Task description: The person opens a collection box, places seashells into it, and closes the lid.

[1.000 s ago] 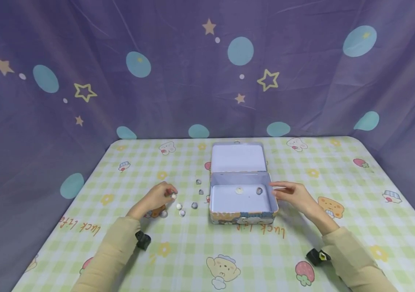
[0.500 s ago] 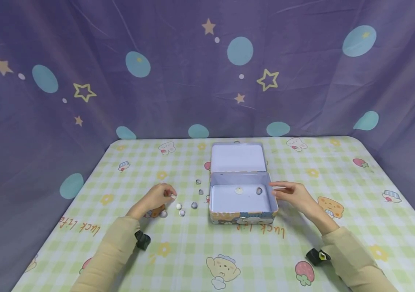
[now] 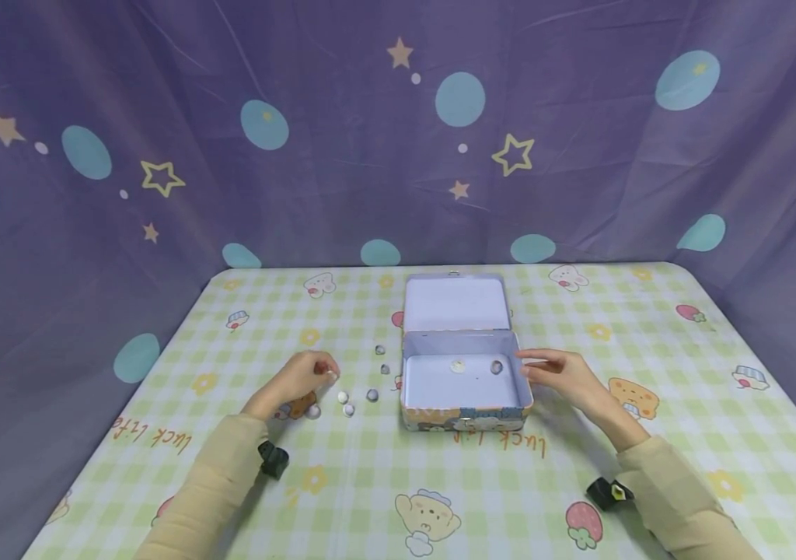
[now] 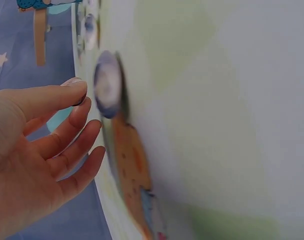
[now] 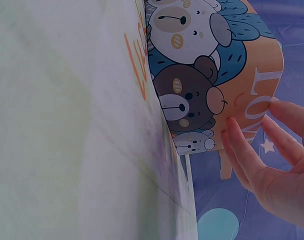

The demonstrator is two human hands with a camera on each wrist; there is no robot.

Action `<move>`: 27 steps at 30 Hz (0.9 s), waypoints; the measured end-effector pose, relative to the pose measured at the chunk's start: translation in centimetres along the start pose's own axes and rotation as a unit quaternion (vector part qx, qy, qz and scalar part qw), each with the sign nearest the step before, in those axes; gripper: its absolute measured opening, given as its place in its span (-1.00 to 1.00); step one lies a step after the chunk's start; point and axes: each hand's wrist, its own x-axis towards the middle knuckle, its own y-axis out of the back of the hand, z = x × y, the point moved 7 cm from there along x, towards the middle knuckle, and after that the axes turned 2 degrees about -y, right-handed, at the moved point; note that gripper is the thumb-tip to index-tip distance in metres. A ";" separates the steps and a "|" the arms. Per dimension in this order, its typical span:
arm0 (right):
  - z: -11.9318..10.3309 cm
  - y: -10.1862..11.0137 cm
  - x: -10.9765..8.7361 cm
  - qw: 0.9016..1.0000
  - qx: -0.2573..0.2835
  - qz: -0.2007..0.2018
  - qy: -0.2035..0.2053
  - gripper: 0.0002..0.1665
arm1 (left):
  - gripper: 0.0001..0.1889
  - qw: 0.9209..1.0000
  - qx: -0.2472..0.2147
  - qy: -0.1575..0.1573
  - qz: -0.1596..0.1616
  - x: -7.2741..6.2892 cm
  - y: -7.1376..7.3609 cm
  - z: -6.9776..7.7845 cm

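My left hand (image 3: 303, 375) pinches a small shell (image 4: 79, 94) between thumb and index finger, low over the left part of the table; the fingers mostly hide it. Right beside those fingertips, another whitish shell with a bluish rim (image 4: 108, 84) lies on the cloth. An open tin box (image 3: 466, 418), printed with cartoon bears, stands at mid-table with its hinged lid (image 3: 457, 305) tipped back. Inside it lie a pale shell (image 3: 457, 366) and a darker shell (image 3: 496, 367). My right hand (image 3: 566, 377) rests its nearly straight fingertips against the tin's right side.
Several loose shells lie between my left hand and the tin, among them a grey shell (image 3: 372, 395) and a white shell (image 3: 343, 397). A checked tablecloth (image 3: 524, 505) covers the table. A purple curtain (image 3: 342, 194) hangs behind it.
The white shell at my left fingertips has become less visible as the fingers close over it. My right hand and the tin have stayed in place.
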 end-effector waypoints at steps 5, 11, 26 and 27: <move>0.0 -0.1 0.1 1.000 0.001 0.002 -0.002 -0.44 | -0.93 1.000 -0.012 -0.002 0.002 0.3 0.4 0.5; 0.0 -0.1 0.1 1.000 0.004 0.004 -0.007 -0.45 | -0.90 0.999 -0.026 -0.031 0.009 0.7 1.0 2.1; 0.1 0.0 0.0 1.000 -0.006 0.001 -0.011 -0.44 | -0.89 0.996 -0.019 -0.091 0.008 2.5 1.3 6.5; 0.1 0.0 0.0 1.000 -0.007 0.001 -0.011 -0.44 | -0.90 0.995 -0.017 -0.096 0.008 2.7 1.3 6.8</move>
